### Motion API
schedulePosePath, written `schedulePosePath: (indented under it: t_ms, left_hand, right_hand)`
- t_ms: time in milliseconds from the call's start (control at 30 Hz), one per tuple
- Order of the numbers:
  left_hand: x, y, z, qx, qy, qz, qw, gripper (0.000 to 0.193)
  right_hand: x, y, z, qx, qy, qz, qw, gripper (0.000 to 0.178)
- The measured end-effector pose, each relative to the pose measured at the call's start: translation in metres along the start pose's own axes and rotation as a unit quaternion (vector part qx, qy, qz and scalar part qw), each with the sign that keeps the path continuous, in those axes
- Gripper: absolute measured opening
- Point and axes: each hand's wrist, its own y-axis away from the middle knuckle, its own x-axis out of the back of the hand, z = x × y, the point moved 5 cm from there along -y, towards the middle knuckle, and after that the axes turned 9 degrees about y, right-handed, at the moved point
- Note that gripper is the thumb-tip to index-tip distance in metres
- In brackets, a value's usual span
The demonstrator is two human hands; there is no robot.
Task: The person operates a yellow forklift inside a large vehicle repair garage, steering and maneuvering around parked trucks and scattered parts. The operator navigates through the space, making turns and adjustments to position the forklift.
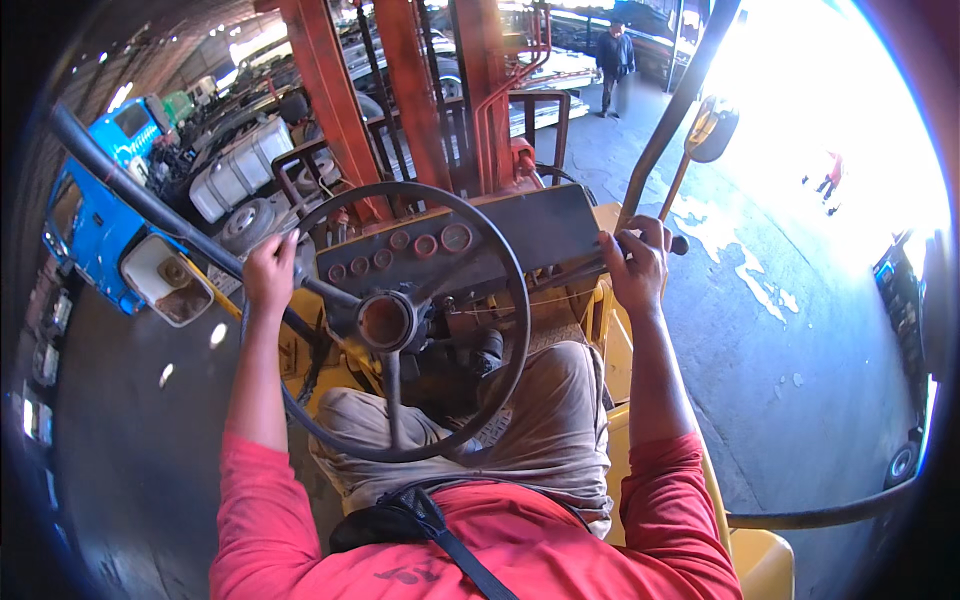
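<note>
The black steering wheel [522, 300] stands in front of me, its hub and spokes above my lap. My left hand [270, 275] is closed at the wheel's left rim, thumb pointing up; its palm side is hidden. On the right, beside the dashboard [550, 225], my right hand [637, 265] is curled over the control levers. One dark lever knob [680, 244] sticks out past its fingers; the lever under the hand is mostly covered. Several round gauges [456, 237] sit in the dashboard behind the wheel.
Ahead rises an orange-red forklift mast [410, 90]. A blue truck cab [95, 235] and a side mirror [165, 280] are on the left. Another mirror [713, 130] hangs at right. A person in dark clothes [613, 65] stands far ahead; another person [832, 172] is in glare.
</note>
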Motion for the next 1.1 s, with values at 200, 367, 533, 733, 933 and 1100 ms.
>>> schedulePosePath:
  t_ms: [200, 367, 533, 733, 933, 1100]
  left_hand:
    - [0.157, 0.101, -0.003, -0.049, -0.073, -0.012, 0.996, 0.033]
    - [0.099, 0.202, 0.136, -0.236, 0.076, -0.193, 0.949, 0.022]
    - [-0.075, 0.217, 0.211, -0.339, 0.221, -0.235, 0.884, 0.036]
    - [-0.143, 0.112, 0.256, -0.295, 0.161, -0.222, 0.915, 0.045]
    - [-0.163, -0.019, 0.236, -0.150, 0.074, -0.149, 0.975, 0.045]
    - [-0.136, -0.075, 0.175, -0.076, 0.019, -0.100, 0.992, 0.045]
  right_hand:
    - [-0.053, 0.022, -0.065, -0.097, -0.058, 0.034, 0.993, 0.034]
    - [-0.070, 0.025, -0.033, -0.083, -0.084, 0.005, 0.993, 0.041]
    - [-0.034, -0.016, 0.011, 0.020, 0.024, 0.024, 0.999, 0.035]
    - [-0.034, -0.032, -0.020, 0.022, 0.030, 0.018, 0.999, 0.040]
    - [-0.022, -0.029, -0.011, 0.010, 0.041, 0.001, 0.999, 0.040]
    - [-0.028, -0.025, -0.005, 0.030, 0.034, 0.004, 0.999, 0.040]
